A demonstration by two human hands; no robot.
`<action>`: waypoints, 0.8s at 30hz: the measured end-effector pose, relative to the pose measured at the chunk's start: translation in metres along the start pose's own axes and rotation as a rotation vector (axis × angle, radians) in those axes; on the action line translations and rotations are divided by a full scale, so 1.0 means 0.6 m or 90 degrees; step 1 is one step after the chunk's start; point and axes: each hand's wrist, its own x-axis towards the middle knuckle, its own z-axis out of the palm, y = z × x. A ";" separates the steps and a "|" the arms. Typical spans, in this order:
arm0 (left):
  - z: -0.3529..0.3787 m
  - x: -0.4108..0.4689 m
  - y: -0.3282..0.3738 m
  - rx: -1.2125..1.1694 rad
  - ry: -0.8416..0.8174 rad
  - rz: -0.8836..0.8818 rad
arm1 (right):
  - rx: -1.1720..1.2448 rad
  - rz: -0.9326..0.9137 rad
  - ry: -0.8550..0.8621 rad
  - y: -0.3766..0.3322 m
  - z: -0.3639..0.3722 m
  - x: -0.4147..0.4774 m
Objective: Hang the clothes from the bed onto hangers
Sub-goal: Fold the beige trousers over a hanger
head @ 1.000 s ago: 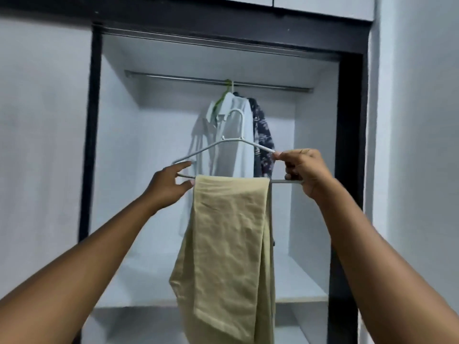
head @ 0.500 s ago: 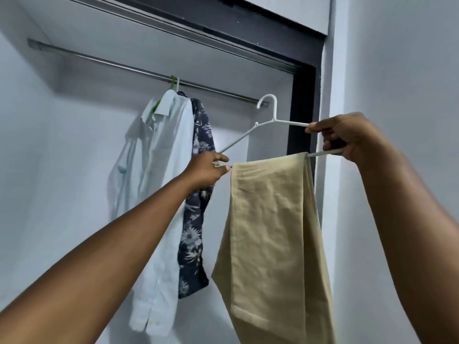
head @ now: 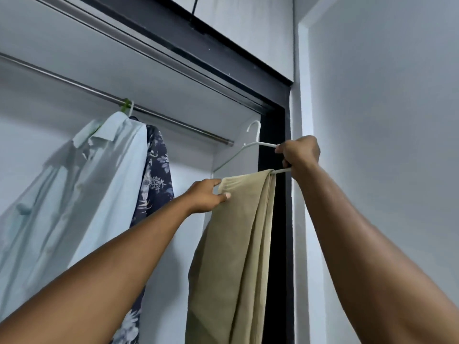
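Head view. At centre right of the frame, our right hand [head: 300,155] is closed round the high end of the white hanger [head: 263,144], gripping both its upper arm and lower bar. Our left hand [head: 206,196] pinches the beige trousers [head: 236,244] where they fold over the bar, probably to stop them sliding down the tilt. The hook points toward the rail [head: 173,120], not yet on it. At left hang a pale shirt [head: 87,182] and a floral shirt [head: 159,170].
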 end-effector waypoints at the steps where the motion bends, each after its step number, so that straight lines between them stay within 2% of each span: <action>1: 0.000 0.019 -0.006 -0.007 0.001 0.009 | -0.011 -0.019 0.026 0.000 0.023 0.011; 5: -0.001 0.098 -0.024 -0.012 -0.011 0.029 | -0.071 -0.086 0.113 0.001 0.110 0.052; 10: 0.011 0.182 -0.042 -0.034 -0.010 0.048 | -0.147 -0.122 0.151 0.010 0.204 0.093; 24: 0.126 0.312 -0.120 0.089 0.018 0.022 | -0.181 -0.116 0.095 0.111 0.373 0.251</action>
